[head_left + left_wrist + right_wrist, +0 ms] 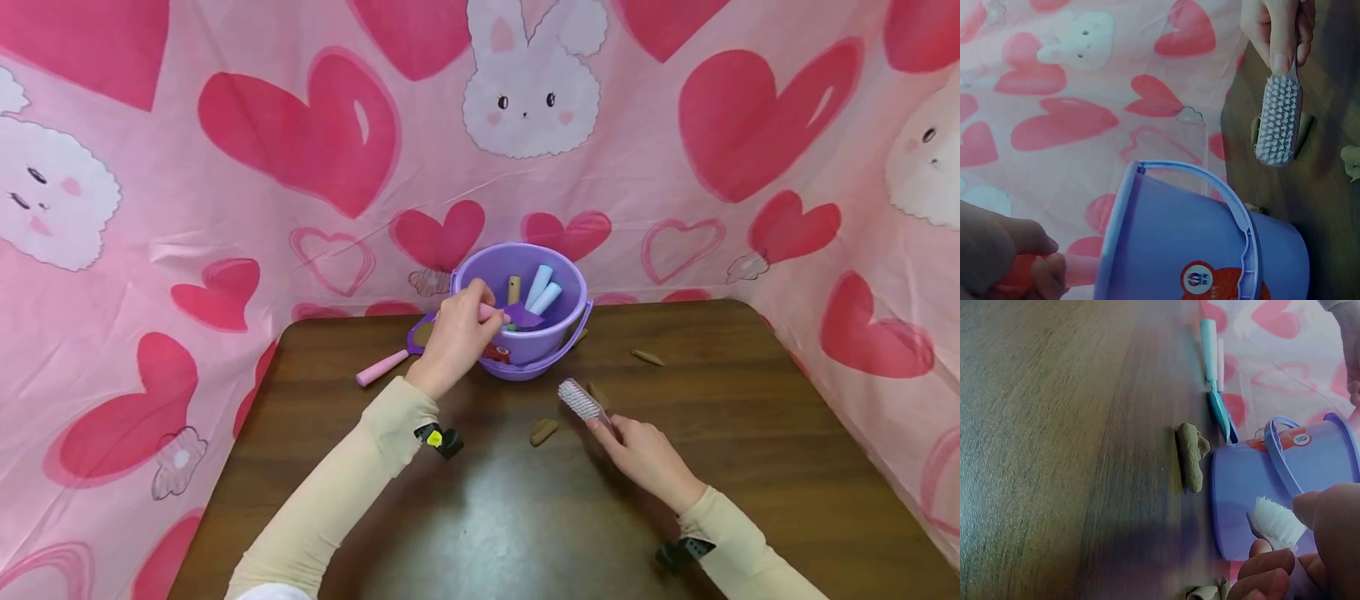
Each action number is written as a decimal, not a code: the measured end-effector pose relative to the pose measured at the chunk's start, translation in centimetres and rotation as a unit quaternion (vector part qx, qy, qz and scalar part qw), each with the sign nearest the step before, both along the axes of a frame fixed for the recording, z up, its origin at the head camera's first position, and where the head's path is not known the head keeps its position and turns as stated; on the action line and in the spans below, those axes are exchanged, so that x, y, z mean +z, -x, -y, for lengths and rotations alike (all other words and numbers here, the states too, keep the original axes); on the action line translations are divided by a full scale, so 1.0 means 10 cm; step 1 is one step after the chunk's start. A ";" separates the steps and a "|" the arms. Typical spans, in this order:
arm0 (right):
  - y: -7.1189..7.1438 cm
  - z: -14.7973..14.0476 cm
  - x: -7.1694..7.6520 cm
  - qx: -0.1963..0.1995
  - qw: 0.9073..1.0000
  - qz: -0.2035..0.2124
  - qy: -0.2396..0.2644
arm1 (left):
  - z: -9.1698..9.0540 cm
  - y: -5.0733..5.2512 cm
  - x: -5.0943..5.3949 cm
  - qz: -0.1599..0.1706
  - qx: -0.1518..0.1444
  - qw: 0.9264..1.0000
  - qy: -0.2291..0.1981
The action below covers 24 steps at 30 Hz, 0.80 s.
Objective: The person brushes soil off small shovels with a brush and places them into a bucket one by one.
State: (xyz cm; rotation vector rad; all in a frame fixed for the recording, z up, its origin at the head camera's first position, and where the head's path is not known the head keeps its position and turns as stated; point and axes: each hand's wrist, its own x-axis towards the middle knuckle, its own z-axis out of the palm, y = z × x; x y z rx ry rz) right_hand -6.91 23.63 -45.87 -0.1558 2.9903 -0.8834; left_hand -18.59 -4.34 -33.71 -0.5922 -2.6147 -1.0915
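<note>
At the far purple bucket [538,342], your left hand [459,333] pinches a pink-handled tool [524,316], apparently so its blade reaches the mouth, while nearer right your right hand [648,457] grips a brush [580,401] by its handle, leaving the bristles free.

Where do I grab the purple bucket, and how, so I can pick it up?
Probably by the ridged middle of its carrying handle, coming from the side nearest you. The handle hangs down in front of the purple bucket, and the ridges look good for gripping. Swing it upright before lifting, because the bucket is open at the top.
</note>
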 end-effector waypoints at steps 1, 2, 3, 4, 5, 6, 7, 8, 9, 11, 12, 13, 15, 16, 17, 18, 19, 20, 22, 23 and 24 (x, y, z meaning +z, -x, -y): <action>0.00 0.00 0.00 -0.001 1.000 0.003 0.000 | 0.00 -0.01 0.00 -0.008 0.002 1.000 -0.004; 0.01 0.00 -0.01 -0.001 1.000 0.004 0.000 | 0.00 -0.01 0.00 -0.015 0.003 1.000 -0.008; 0.01 0.00 -0.01 -0.002 1.000 0.006 -0.001 | -0.01 -0.01 0.01 -0.023 0.005 1.000 -0.011; 0.01 0.01 -0.01 -0.003 1.000 0.006 -0.002 | -0.01 -0.01 0.01 -0.029 0.004 0.999 -0.015; 0.01 0.01 -0.01 -0.003 1.000 0.005 -0.002 | -0.02 0.00 0.00 -0.033 0.002 0.999 -0.021; 0.02 0.02 -0.01 -0.003 1.000 0.004 -0.001 | -0.02 0.01 0.00 -0.036 0.004 0.999 -0.027; 0.02 0.02 0.00 -0.002 1.000 0.003 -0.001 | -0.02 0.02 0.00 -0.038 0.006 0.999 -0.035; 0.02 0.03 0.00 0.000 1.000 0.003 -0.001 | -0.02 0.03 0.00 -0.039 0.009 0.998 -0.044; 0.02 0.03 0.01 0.002 1.000 0.004 0.001 | -0.02 0.04 0.00 -0.040 0.014 0.998 -0.052; 0.02 0.05 0.01 0.004 1.000 0.008 0.001 | -0.01 0.05 -0.01 -0.044 0.022 0.997 -0.064; 0.02 0.05 0.01 0.004 1.000 0.009 0.000 | 0.00 0.06 -0.02 -0.049 0.025 0.996 -0.065; 0.02 0.05 0.01 0.002 1.000 0.011 0.000 | 0.01 0.07 -0.02 -0.054 0.025 0.996 -0.064; 0.01 0.05 0.00 -0.002 1.000 0.015 -0.001 | 0.01 0.09 -0.06 -0.062 0.023 0.996 -0.055; 0.01 0.05 0.00 -0.003 1.000 0.016 -0.003 | 0.01 0.10 -0.08 -0.065 0.021 0.997 -0.048; 0.01 0.05 -0.01 -0.004 1.000 0.018 -0.003 | 0.02 0.11 -0.10 -0.070 0.020 0.997 -0.039; 0.01 0.04 -0.01 -0.005 1.000 0.020 -0.004 | 0.01 0.13 -0.13 -0.073 0.019 0.997 -0.032; 0.00 0.04 -0.02 -0.005 1.000 0.022 -0.003 | 0.02 0.14 -0.16 -0.074 0.019 0.997 -0.024; 0.00 0.04 -0.02 -0.005 1.000 0.025 -0.003 | 0.02 0.15 -0.20 -0.075 0.020 0.997 -0.017; 0.00 0.04 -0.03 -0.005 1.000 0.028 -0.002 | 0.02 0.17 -0.25 -0.078 0.023 0.997 -0.006; 0.00 0.04 -0.03 -0.006 1.000 0.030 -0.001 | 0.02 0.18 -0.27 -0.081 0.024 0.996 -0.005; 0.00 0.04 -0.02 -0.007 1.000 0.030 -0.001 | 0.03 0.18 -0.29 -0.084 0.025 0.996 -0.004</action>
